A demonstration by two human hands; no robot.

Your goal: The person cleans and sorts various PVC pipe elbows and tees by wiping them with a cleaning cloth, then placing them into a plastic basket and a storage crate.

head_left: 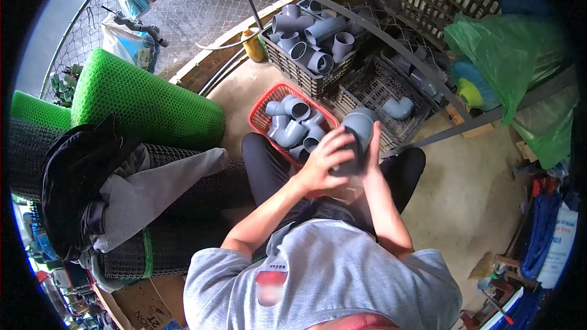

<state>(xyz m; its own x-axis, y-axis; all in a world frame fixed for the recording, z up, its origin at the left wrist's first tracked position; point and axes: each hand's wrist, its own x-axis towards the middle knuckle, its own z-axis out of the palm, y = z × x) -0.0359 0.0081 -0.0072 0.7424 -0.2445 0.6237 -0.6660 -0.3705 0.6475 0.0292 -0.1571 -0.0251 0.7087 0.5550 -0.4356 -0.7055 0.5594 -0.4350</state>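
A grey pipe fitting (359, 123) is held between my two hands above my lap, its lower part dark and blurred. My left hand (328, 160) has its fingers over the dark part from the left side. On the right side of the fitting, my right hand (373, 153) presses with fingers pointing up. Just beyond my knees sits a red basket (257, 112) holding several grey elbow fittings (290, 134). To its right, a black crate (367, 88) contains a single grey elbow (398, 108).
Behind the basket, a dark crate (306, 79) is heaped with grey fittings. Green mesh rolls (140, 101) and a dark mesh roll (183, 208) with clothing lie at the left. A metal frame bar (513, 110) and green plastic bag (501, 55) are at the right.
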